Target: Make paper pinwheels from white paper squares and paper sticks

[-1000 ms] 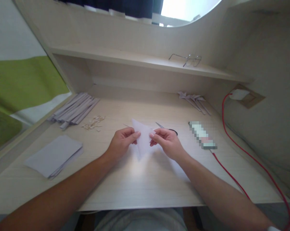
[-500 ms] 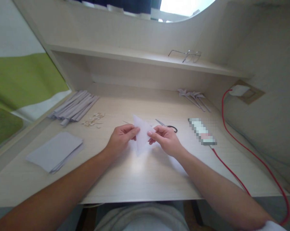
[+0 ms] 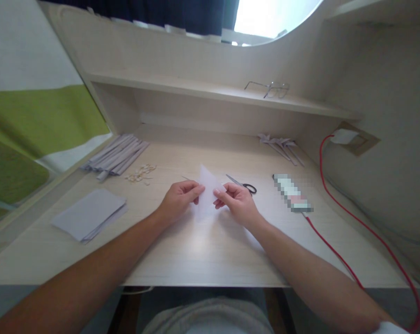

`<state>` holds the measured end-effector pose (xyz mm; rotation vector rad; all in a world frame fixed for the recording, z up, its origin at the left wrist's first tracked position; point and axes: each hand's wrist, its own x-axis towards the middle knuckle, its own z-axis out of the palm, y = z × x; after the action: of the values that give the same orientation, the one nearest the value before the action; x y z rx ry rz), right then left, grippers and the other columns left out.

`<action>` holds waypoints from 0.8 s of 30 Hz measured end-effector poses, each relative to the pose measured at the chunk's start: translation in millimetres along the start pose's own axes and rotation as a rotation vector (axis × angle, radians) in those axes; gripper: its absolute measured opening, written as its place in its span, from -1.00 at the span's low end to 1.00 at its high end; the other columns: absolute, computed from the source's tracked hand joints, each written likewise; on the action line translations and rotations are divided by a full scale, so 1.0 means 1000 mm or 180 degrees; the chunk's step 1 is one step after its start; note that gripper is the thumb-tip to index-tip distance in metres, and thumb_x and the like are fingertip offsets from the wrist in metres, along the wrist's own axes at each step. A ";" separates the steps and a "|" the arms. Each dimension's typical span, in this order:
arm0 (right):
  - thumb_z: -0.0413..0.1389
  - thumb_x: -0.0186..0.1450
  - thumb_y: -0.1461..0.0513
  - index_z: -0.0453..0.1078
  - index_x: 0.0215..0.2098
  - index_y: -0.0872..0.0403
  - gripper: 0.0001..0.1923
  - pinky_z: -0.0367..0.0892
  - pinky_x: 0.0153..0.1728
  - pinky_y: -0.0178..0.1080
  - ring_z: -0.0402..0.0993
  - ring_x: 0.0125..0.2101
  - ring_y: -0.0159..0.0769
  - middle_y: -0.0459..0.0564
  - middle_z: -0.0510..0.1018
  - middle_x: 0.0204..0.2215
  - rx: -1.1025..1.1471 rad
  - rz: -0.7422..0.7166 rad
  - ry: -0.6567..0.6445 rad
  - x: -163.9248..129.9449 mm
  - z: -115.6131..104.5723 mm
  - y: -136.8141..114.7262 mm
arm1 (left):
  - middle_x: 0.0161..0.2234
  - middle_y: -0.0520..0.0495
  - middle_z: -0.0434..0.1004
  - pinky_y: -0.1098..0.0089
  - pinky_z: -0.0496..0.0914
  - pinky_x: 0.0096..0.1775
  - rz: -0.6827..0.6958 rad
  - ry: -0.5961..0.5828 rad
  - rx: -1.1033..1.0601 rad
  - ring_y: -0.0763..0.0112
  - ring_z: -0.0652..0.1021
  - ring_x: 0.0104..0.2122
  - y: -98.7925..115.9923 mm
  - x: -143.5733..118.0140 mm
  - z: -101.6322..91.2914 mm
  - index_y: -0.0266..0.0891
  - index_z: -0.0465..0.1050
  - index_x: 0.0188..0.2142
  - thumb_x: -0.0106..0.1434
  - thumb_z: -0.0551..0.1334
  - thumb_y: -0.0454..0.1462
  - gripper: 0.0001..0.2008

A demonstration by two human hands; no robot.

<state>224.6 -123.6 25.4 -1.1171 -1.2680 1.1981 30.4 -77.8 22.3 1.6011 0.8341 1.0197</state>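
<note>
Between my two hands, above the middle of the desk, is a piece of white paper point(image 3: 207, 197) that looks folded to a pointed shape. My left hand point(image 3: 182, 198) pinches its left edge between thumb and fingers. On the other side my right hand point(image 3: 238, 202) grips the right part, thumb on top. A pair of scissors point(image 3: 248, 188) with black handles lies just behind my right hand. The tip of a thin stick point(image 3: 185, 178) shows behind my left hand; the rest of it is hidden.
At the left lie rolled paper tubes point(image 3: 117, 155), small pale pieces point(image 3: 140, 174) and a stack of white paper point(image 3: 91, 213). Paper pinwheels on sticks point(image 3: 281, 144) rest at the back right. A phone point(image 3: 293, 192) with a red cable point(image 3: 335, 252) is at the right. Glasses point(image 3: 277, 89) sit on the shelf point(image 3: 196, 88).
The paper has turned a little in my hands, and its lower point shows less. Both hands keep their grip. The camera view has shifted slightly.
</note>
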 end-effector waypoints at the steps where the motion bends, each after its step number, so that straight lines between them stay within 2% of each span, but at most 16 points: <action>1: 0.36 0.16 -0.05 0.49 -0.43 0.10 -0.62 0.46 -0.42 -0.29 0.52 -0.53 -0.37 -0.07 0.60 -0.55 0.0008 -0.0007 0.0037 0.000 0.000 0.000 | -0.58 0.02 0.42 0.41 0.28 -0.38 -0.0004 -0.0036 0.0011 0.42 0.40 -0.51 0.000 0.000 0.000 -0.26 0.47 -0.56 0.25 0.30 -0.09 -0.65; 14: 0.35 0.18 -0.07 0.48 -0.46 0.10 -0.59 0.46 -0.42 -0.27 0.50 -0.55 -0.35 -0.04 0.61 -0.54 0.0034 -0.0023 0.0195 0.004 -0.004 0.003 | -0.61 0.05 0.34 0.41 0.23 -0.39 0.0033 -0.0052 0.0173 0.44 0.35 -0.52 0.004 -0.002 0.003 -0.23 0.36 -0.61 0.30 0.25 -0.07 -0.58; 24: 0.30 0.21 -0.11 0.47 -0.50 0.10 -0.55 0.45 -0.44 -0.27 0.50 -0.56 -0.35 -0.02 0.60 -0.55 0.0014 -0.0059 0.0234 0.004 -0.006 0.000 | -0.59 0.08 0.34 0.42 0.21 -0.42 -0.0011 0.0001 0.0102 0.47 0.34 -0.54 -0.007 -0.003 0.003 -0.24 0.36 -0.55 0.33 0.24 -0.09 -0.62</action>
<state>230.6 -119.4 25.4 -1.1340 -1.2168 1.1356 31.4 -79.8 14.9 1.6260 0.8569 1.0086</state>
